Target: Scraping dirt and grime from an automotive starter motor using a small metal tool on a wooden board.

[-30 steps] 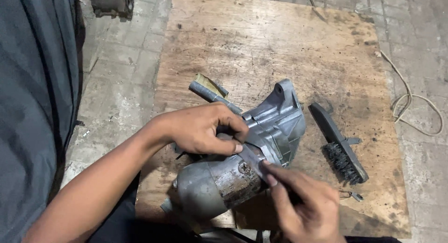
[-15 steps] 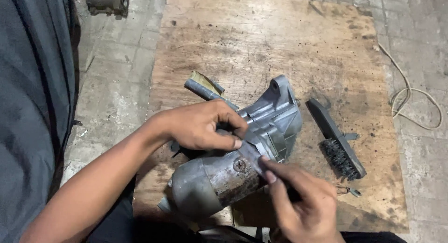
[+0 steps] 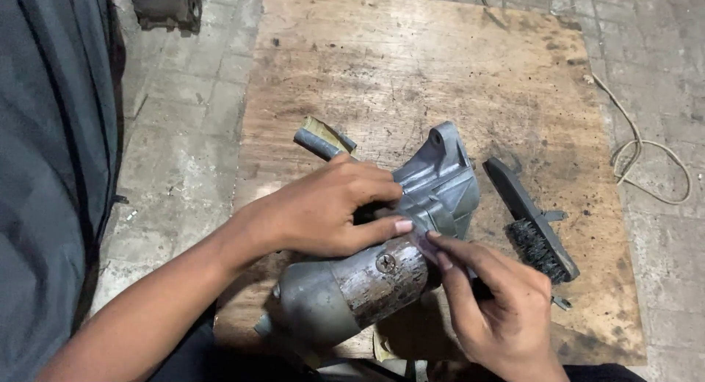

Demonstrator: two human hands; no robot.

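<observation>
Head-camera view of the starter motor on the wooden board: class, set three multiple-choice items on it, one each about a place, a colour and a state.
1. Where does the wire brush lie?
A. On the wooden board, right of the starter motor
B. On the paved floor
C. On top of the motor

2. What colour is the cord on the floor at the right?
A. Red
B. Pale beige
C. Blue

3. What is the left hand doing?
A. Hanging clear of the motor
B. Holding the brush
C. Resting on the motor

Answers: 1 A, the brush lies on the board beside the housing; 2 B, the looped cord is pale; 3 C, its fingers and thumb lie on the housing.
</observation>
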